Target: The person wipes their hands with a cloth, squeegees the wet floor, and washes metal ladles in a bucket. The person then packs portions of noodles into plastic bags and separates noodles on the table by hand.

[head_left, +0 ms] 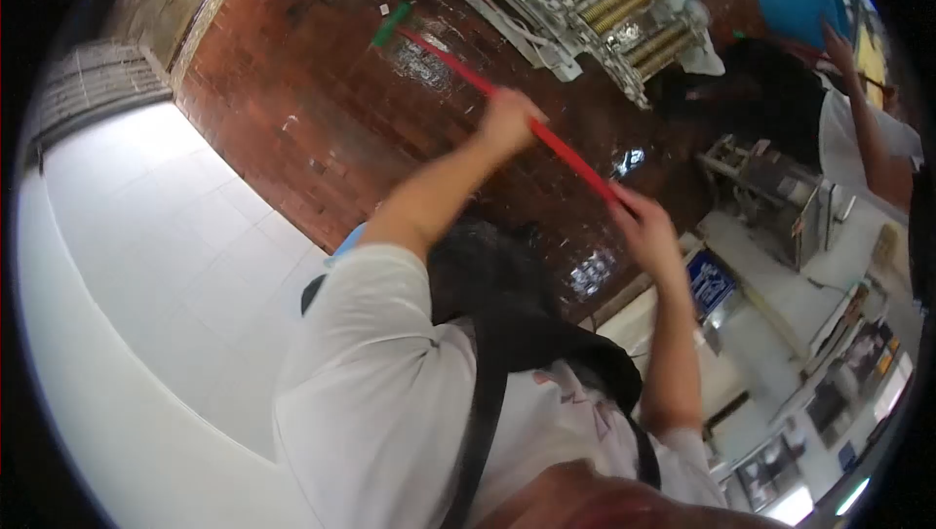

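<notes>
A long red handle [573, 160] runs diagonally across the view, with a green head [392, 25] at its far end, low over the wet red-brown tiled floor [283, 71]. Partway along the handle, my left hand [509, 122] is wrapped round it. Nearer its lower right end, my right hand [643, 224] is closed on it too, slightly blurred. Whether the green head touches the floor cannot be told. Small pale scraps lie on the floor close to the green head.
A metal machine with brass-coloured rollers [624, 17] stands at the top. On the right, another person [863, 139] reaches toward a blue container [792, 4]. A metal stand [770, 188] is below them. A white tiled wall [175, 227] borders the left.
</notes>
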`<state>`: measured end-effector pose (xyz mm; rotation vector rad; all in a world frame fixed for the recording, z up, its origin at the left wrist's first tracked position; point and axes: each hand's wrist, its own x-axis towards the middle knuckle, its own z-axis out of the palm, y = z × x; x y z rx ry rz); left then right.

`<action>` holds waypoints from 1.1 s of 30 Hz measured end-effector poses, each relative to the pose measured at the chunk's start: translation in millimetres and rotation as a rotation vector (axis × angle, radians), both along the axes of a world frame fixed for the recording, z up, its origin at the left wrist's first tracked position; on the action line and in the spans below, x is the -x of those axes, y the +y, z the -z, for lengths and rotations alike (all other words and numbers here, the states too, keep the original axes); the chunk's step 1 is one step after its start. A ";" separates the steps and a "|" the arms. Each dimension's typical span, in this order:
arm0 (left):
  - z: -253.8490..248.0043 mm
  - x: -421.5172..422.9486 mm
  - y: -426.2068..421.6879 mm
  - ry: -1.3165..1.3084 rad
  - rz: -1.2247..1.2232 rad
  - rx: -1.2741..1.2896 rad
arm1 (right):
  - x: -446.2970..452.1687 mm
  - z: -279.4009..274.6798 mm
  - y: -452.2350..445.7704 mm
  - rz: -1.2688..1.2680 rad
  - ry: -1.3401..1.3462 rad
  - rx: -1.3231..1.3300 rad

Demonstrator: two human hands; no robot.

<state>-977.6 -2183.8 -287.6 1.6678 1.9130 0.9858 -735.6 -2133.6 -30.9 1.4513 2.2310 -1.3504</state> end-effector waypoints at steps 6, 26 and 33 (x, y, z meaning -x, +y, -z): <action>30.1 240.8 -16.0 0.494 -0.476 0.394 | 248.6 37.5 2.9 -0.426 0.047 -0.104; 2.8 29.5 -193.0 -0.548 -1.346 0.429 | 430.5 -27.5 30.4 -0.485 0.887 1.059; 101.3 58.4 -152.5 -0.507 -1.795 0.524 | 512.0 62.7 16.5 -0.588 0.426 1.146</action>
